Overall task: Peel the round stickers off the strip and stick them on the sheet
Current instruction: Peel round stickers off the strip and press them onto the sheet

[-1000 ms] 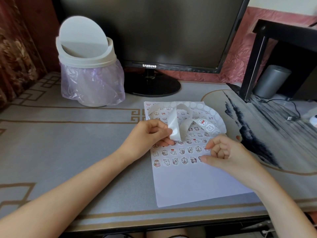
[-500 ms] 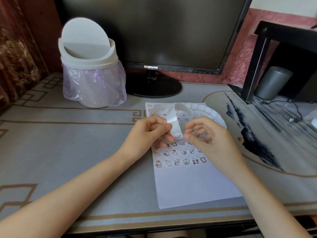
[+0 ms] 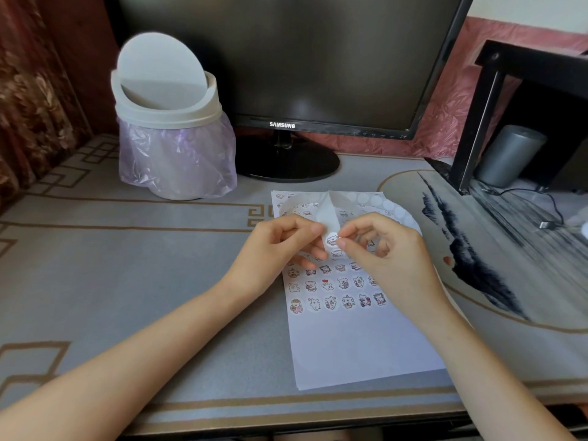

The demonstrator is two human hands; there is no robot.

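A white sheet (image 3: 359,345) lies on the desk mat, its upper half covered with rows of small cartoon stickers (image 3: 345,301). A translucent backing strip (image 3: 331,211) loops above the sheet, with empty round holes along its far right part. My left hand (image 3: 280,246) pinches the strip's hanging end between thumb and fingers. My right hand (image 3: 381,253) pinches the edge of a round sticker (image 3: 332,239) on that strip end with thumb and forefinger. Both hands hover just over the sheet's upper rows.
A white swing-lid bin (image 3: 168,122) with a purple bag stands at the back left. A black monitor (image 3: 286,58) on its round stand sits behind the sheet. A black shelf frame (image 3: 477,122), a grey cylinder (image 3: 509,154) and cables are at the right.
My right hand has lifted off the sheet's lower sticker rows and moved up-left to the strip end, where it now pinches a round sticker. My left hand has stayed on the strip.
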